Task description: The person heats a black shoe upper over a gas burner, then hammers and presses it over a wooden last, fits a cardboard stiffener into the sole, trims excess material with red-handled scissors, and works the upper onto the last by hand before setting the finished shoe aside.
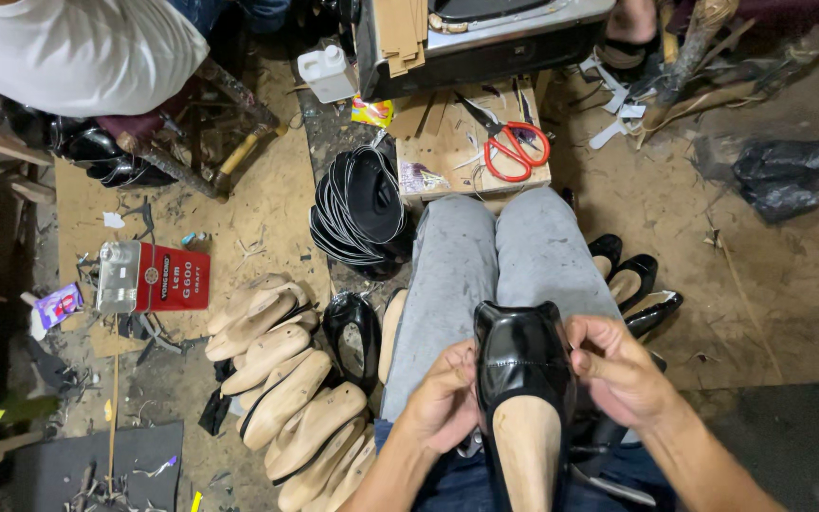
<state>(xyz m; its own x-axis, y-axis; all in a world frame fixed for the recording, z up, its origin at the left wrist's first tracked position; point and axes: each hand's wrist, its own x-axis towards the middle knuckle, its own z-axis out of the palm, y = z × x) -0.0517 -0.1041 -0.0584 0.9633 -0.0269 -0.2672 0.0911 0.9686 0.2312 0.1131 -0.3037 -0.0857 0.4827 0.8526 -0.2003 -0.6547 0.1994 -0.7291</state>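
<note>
A glossy black shoe upper [520,353] sits stretched over a pale wooden last [527,446] on my lap, toe pointing away from me. My left hand [443,398] grips its left side with curled fingers. My right hand [618,365] clasps the right edge, thumb and fingers pressed on the black leather. My grey-trousered knees [495,256] lie under the shoe.
Several wooden lasts [286,389] lie in a row on the floor at left, beside a loose black shoe [353,332]. A stack of black soles [357,209], red-handled scissors [514,147] on a cardboard box, a red tin [155,278], and black shoes [632,280] surround me. Another person in white [78,47] sits upper left.
</note>
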